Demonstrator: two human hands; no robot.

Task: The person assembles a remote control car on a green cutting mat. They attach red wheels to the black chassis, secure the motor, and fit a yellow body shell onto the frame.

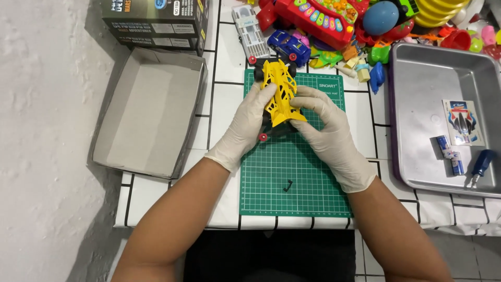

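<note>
A yellow toy race car [280, 94] with black wheels sits over the top of a green cutting mat [292, 172]. My left hand [246, 125], in a white glove, grips its left side near the back. My right hand [323, 125], also gloved, holds the right side, fingers curled over the body. A red wheel hub [263, 137] shows under the car's near end. A small black part [288, 185] lies loose on the mat below the hands.
An empty cardboard box lid [148, 112] lies at left, with a dark printed box [156, 21] behind it. A metal tray [417, 104] at right holds a sticker sheet [463, 122], batteries [450, 154] and a blue screwdriver [481, 165]. Several colourful toys [334, 21] crowd the back.
</note>
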